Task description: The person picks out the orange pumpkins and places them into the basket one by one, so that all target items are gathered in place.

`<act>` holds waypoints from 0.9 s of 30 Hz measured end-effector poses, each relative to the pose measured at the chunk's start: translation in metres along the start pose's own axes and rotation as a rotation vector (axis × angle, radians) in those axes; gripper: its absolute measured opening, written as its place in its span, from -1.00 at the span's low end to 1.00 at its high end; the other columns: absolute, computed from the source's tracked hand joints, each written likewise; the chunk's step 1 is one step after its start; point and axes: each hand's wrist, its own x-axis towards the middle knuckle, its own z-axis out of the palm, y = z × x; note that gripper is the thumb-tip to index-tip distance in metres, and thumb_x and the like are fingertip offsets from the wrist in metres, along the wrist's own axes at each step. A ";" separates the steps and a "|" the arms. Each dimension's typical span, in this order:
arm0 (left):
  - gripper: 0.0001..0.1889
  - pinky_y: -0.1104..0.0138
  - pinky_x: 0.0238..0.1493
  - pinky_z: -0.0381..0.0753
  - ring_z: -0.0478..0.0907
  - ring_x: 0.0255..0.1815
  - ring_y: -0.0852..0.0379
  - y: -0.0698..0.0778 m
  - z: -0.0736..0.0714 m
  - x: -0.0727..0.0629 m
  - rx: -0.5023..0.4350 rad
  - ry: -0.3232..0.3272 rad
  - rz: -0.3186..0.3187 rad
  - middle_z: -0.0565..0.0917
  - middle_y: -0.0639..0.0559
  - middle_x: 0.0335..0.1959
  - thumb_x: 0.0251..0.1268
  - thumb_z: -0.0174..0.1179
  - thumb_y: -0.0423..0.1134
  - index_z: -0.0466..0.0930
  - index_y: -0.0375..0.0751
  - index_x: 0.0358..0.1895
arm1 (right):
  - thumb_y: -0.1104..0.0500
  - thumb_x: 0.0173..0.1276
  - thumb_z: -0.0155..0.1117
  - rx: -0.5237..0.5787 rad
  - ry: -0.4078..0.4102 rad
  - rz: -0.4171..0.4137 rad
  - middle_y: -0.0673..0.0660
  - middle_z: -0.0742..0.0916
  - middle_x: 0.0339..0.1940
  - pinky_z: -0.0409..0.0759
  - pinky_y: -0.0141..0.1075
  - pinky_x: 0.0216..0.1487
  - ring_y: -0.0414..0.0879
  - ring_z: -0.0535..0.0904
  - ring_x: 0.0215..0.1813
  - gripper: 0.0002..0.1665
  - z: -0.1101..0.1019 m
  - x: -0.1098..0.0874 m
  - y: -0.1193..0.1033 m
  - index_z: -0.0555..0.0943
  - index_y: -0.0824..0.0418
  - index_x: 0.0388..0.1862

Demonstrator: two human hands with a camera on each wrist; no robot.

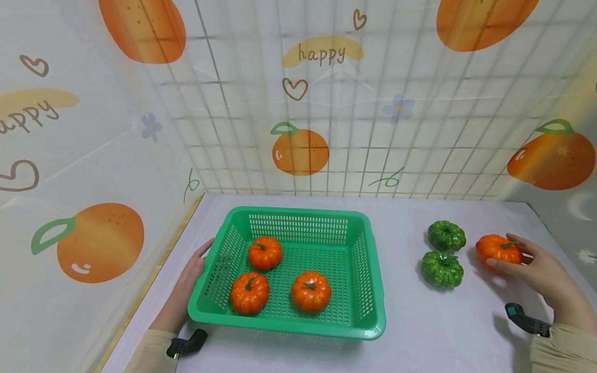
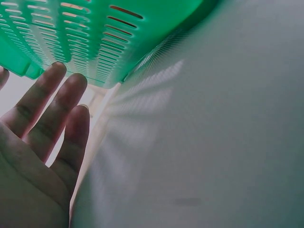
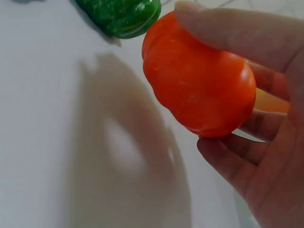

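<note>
My right hand [image 1: 543, 269] holds a small orange pumpkin [image 1: 496, 249] between thumb and fingers at the table's right side. In the right wrist view the thumb lies along one side of the pumpkin [image 3: 197, 78], with the fingers behind and below it. Just left of it are two small green pumpkins [image 1: 446, 235], one in front of the other. My left hand [image 1: 188, 280] is at the left wall of a green plastic basket [image 1: 286, 322]; in the left wrist view its fingers [image 2: 66, 99] are extended and loosely spread beside the slotted wall. Three orange pumpkins [image 1: 311, 291] sit inside the basket.
The basket stands on a white tabletop [image 1: 401, 321]. Behind it rises a wire grid covered by a printed sheet [image 1: 345, 119] with oranges and hearts. More printed sheet hangs along the left side, and a grey patterned surface borders the right.
</note>
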 end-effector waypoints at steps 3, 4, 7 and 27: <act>-0.42 0.33 0.04 0.58 0.52 0.17 0.30 0.000 -0.001 -0.001 -0.004 -0.006 0.006 0.53 0.30 0.20 0.67 -0.39 -0.13 -0.14 -0.41 0.56 | -0.19 0.33 0.36 0.005 0.013 -0.028 0.70 0.15 0.36 0.36 0.40 0.05 0.61 0.13 0.23 0.20 -0.002 0.000 -0.008 -0.08 0.45 0.55; -0.42 0.33 0.04 0.58 0.53 0.17 0.29 0.001 -0.001 -0.001 -0.006 -0.005 0.003 0.53 0.30 0.20 0.67 -0.39 -0.12 -0.14 -0.40 0.56 | -0.18 0.33 0.36 0.006 0.015 -0.040 0.70 0.16 0.36 0.40 0.37 0.03 0.61 0.14 0.23 0.20 -0.002 0.000 -0.010 -0.08 0.45 0.55; -0.41 0.32 0.04 0.58 0.53 0.16 0.28 0.000 0.000 -0.001 -0.014 -0.002 0.006 0.54 0.28 0.20 0.67 -0.38 -0.12 -0.13 -0.40 0.56 | -0.15 0.34 0.37 0.019 0.018 -0.077 0.68 0.18 0.37 0.62 0.03 -0.08 0.60 0.18 0.23 0.18 -0.004 -0.001 -0.020 -0.07 0.42 0.56; -0.39 0.33 0.05 0.58 0.53 0.16 0.30 -0.002 -0.001 0.001 -0.031 -0.003 -0.012 0.51 0.30 0.19 0.67 -0.36 -0.08 -0.15 -0.38 0.57 | -0.12 0.30 0.42 0.056 -0.025 -0.248 0.49 0.38 0.34 0.43 -0.61 -0.28 0.46 0.34 0.25 0.12 -0.003 -0.016 -0.110 0.02 0.21 0.61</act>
